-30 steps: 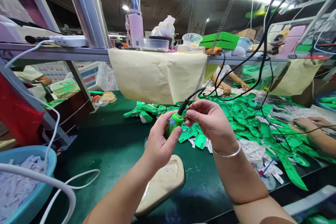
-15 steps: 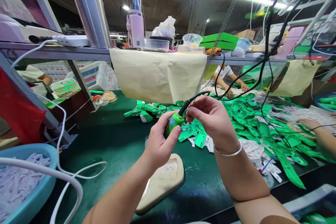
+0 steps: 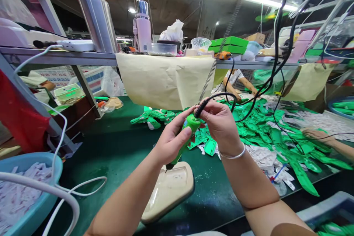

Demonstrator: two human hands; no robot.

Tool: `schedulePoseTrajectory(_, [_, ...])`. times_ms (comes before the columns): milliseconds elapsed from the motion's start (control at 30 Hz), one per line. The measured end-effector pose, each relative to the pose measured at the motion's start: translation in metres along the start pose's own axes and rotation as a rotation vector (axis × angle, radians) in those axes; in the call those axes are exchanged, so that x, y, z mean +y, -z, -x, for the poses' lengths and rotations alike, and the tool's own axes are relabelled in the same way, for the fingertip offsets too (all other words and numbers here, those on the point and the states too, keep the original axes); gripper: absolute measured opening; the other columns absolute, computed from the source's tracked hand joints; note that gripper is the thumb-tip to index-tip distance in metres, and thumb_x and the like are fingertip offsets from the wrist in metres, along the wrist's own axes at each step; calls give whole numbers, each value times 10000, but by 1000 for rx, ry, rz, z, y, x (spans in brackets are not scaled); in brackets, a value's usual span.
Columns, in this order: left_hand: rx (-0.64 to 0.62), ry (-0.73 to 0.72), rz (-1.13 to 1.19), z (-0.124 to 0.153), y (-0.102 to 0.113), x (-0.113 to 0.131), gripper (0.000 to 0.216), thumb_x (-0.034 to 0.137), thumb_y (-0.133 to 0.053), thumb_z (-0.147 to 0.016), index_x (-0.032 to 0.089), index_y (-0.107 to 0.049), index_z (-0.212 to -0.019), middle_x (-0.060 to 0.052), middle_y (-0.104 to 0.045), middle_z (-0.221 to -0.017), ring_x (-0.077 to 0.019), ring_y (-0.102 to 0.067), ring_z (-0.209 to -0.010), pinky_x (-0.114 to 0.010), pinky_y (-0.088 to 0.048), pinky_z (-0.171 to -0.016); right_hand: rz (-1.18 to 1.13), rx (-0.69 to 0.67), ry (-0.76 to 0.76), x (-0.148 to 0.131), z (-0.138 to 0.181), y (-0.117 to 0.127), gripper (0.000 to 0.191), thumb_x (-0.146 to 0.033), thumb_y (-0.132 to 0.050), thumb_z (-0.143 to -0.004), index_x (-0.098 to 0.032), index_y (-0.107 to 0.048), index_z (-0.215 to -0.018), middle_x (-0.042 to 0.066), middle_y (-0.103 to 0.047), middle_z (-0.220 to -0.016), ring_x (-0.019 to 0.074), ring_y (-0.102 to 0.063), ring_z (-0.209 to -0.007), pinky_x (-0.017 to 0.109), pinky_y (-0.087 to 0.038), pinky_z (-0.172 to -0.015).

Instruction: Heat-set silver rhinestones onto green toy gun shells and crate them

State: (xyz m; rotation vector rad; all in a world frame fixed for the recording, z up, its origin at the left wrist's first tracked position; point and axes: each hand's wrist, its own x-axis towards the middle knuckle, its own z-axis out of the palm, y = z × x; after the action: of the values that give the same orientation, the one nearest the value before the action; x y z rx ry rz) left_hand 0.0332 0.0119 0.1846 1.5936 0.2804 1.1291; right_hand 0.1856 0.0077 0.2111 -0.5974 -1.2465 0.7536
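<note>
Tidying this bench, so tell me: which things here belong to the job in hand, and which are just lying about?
Job in hand, as far as it looks:
left hand
right hand
green corded tool
beige sole-shaped piece

Just lying about:
pink flask
steel canister
blue basin

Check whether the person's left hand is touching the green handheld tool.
Touching: the head view shows the left hand wrapped around the green handheld tool.

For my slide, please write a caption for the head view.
Left hand and right hand hold a green corded tool above a beige sole-shaped piece.
</note>
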Motion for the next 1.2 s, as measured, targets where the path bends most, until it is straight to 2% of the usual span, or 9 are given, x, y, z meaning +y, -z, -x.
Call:
schedulePoseTrajectory(133, [36,-41,-74,-6,1,1,616,618,-695,-827,197,-657,-1274,-97,-710,-1003,-182,-611,-685,-315,-516,-628,140,27,95,-1,4,7,269,-482,-858,-695,-234,-780,-766,4,-608,-739,131,-572,-624,274,-474,-501])
schedulePoseTrajectory(233, [75,-100,-180,-4,3,0,522,553,-663,-883,212,-638,-1277,-93,-708,-1044,-190,-624,-770,-311,-515,-716,467,24,189,-13,21,13,202,-424,-713,-865,-241,-795,-891,30,-676,-769,158,-607,-634,322,-525,-595])
schedulePoseTrajectory(400, [140,-181,-455,-1,2,3,422,411,-622,-936,225,-595,-1313,-73,-708,-1098,-194,-634,-878,-318,-491,-845,936,276,588,-49,26,16,239,-420,-621,-923,-236,-765,-970,91,-711,-953,253,-670,-912,415,-539,-833])
schedulePoseTrajectory(600, [231,-209,-577,-2,1,4,422,381,-595,-942,214,-558,-1327,-83,-710,-1144,-220,-650,-945,-331,-490,-875,1192,-38,463,-68,-33,11,376,-554,-687,-849,-185,-757,-837,88,-717,-863,266,-664,-934,437,-488,-917])
schedulePoseTrajectory(767, [256,-269,-667,0,3,4,433,370,-614,-928,212,-566,-1328,-98,-683,-1240,-250,-635,-1094,-321,-478,-923,1083,-446,249,-70,-55,6,325,-508,-723,-819,-192,-769,-758,56,-730,-740,218,-672,-795,345,-516,-789])
schedulePoseTrajectory(867, [258,-263,-681,1,5,5,414,369,-597,-934,190,-568,-1306,-92,-704,-1117,-226,-645,-950,-308,-485,-836,969,-615,213,-69,-55,-2,275,-444,-704,-848,-188,-767,-772,32,-734,-730,182,-672,-747,294,-515,-725])
schedulePoseTrajectory(1000, [250,-213,-677,3,7,3,424,369,-579,-948,193,-522,-1329,-28,-683,-912,-146,-574,-691,-265,-458,-674,793,-432,352,-66,-48,-6,266,-431,-734,-849,-176,-740,-772,33,-706,-720,164,-658,-744,271,-521,-678])
schedulePoseTrajectory(1100, [257,-224,-655,5,9,1,460,364,-591,-944,186,-511,-1360,-57,-709,-1002,-178,-639,-835,-284,-494,-758,595,-303,366,-65,-37,-3,296,-461,-715,-874,-171,-729,-819,28,-672,-676,134,-630,-648,258,-535,-601])
schedulePoseTrajectory(1200, [259,-268,-615,6,9,3,405,351,-598,-939,167,-577,-1300,-100,-717,-1163,-231,-659,-1051,-316,-507,-900,492,-347,219,-63,-26,2,336,-492,-738,-849,-157,-724,-823,10,-639,-606,123,-610,-556,259,-544,-527])
